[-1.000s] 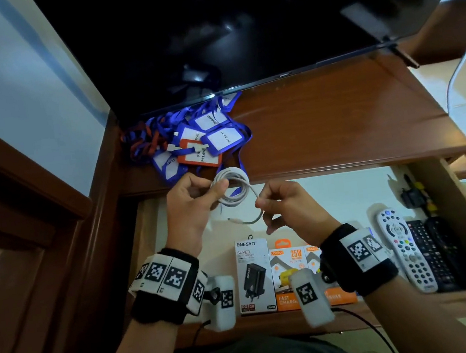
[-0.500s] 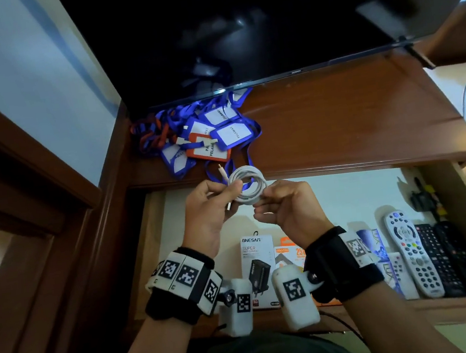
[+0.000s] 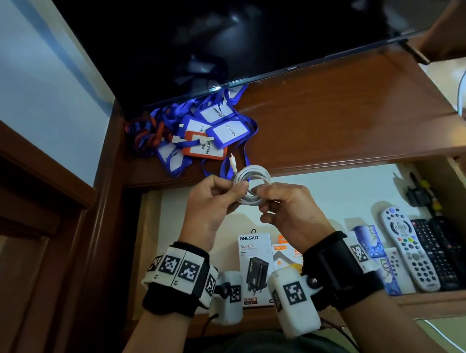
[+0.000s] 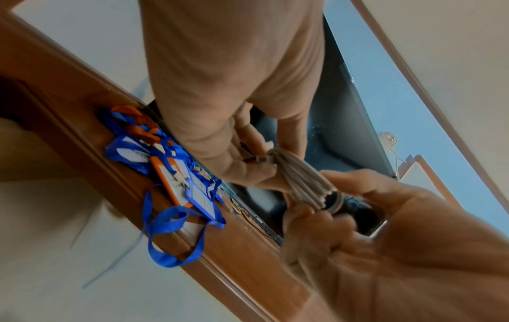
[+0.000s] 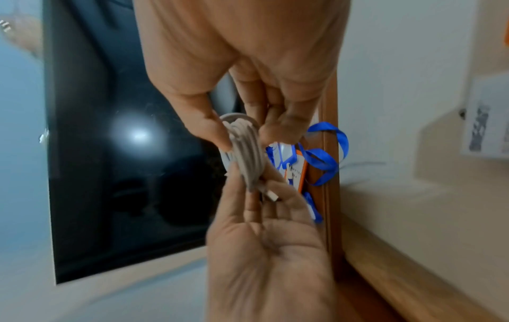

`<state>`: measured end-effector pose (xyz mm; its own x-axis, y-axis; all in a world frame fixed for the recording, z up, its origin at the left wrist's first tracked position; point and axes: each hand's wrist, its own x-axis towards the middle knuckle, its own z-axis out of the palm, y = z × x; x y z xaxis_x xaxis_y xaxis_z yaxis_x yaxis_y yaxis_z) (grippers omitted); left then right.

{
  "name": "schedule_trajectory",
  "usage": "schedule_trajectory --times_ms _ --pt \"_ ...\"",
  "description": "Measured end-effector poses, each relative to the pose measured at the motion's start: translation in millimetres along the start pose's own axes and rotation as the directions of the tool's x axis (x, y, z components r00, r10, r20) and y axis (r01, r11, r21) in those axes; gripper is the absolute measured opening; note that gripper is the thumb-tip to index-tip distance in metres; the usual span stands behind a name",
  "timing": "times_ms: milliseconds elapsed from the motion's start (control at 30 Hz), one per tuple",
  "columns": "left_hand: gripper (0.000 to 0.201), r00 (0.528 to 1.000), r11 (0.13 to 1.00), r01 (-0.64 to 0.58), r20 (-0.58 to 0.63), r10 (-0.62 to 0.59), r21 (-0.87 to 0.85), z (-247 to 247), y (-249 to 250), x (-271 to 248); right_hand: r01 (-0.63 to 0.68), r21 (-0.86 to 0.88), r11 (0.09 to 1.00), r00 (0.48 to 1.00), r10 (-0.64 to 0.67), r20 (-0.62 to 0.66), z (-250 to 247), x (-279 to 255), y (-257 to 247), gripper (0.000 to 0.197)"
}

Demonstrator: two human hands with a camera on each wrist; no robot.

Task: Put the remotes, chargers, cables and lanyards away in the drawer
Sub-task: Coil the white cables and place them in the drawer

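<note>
Above the open drawer (image 3: pixel 158 245), just in front of the shelf edge, both hands now meet on the white cable (image 3: pixel 252 185). One second ago a loose tail with its plug hung between them; that tail has since been wound in, and the cable is a compact coil with one connector poking up from its far side. Left hand (image 3: pixel 212 205) pinches the coil's near-left side; right hand (image 3: pixel 286 210) curls its fingers round the right side. Judgement: coiling is about finished, next comes setting it into the drawer. Inside the drawer, charger boxes (image 3: pixel 257 268) lie nearest the front and remotes (image 3: pixel 407 248) at its right. Lanyards (image 3: pixel 205 132) lie beyond the drawer, on the shelf, not yet stowed.
</note>
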<state>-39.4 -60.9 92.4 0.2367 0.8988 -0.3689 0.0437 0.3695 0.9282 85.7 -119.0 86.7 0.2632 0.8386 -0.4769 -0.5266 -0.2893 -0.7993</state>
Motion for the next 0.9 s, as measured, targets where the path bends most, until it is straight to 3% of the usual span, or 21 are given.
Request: schedule_trajectory --times_ms 133,300,467,700,900 --pt "0.026 0.999 0.998 -0.047 0.0 0.047 0.046 -1.7 1.8 2.8 -0.056 -0.023 0.998 0.998 0.056 0.013 1.8 0.1 -0.2 0.01" --pt "0.014 1.0 1.0 0.001 0.001 -0.001 0.01 -4.5 5.6 1.4 0.02 -0.14 0.99 0.998 -0.012 0.06 -0.2 -0.2 -4.4 0.011" --pt "0.015 0.999 0.998 0.038 0.002 -0.038 -0.041 -6.1 8.6 -1.4 0.048 -0.156 0.987 0.989 -0.025 0.148 -0.8 -4.1 -4.9 0.014" --pt "0.041 0.988 0.962 0.089 0.143 -0.053 -0.257 -8.2 15.9 -9.0 0.026 -0.095 0.995 0.969 -0.002 0.248 -3.6 -7.5 -12.7 0.008" --pt "0.04 0.966 0.936 0.076 0.258 0.017 -0.344 -13.7 14.9 -10.1 0.065 -0.027 0.998 0.976 -0.058 0.208 0.4 -10.4 -12.0 0.011"
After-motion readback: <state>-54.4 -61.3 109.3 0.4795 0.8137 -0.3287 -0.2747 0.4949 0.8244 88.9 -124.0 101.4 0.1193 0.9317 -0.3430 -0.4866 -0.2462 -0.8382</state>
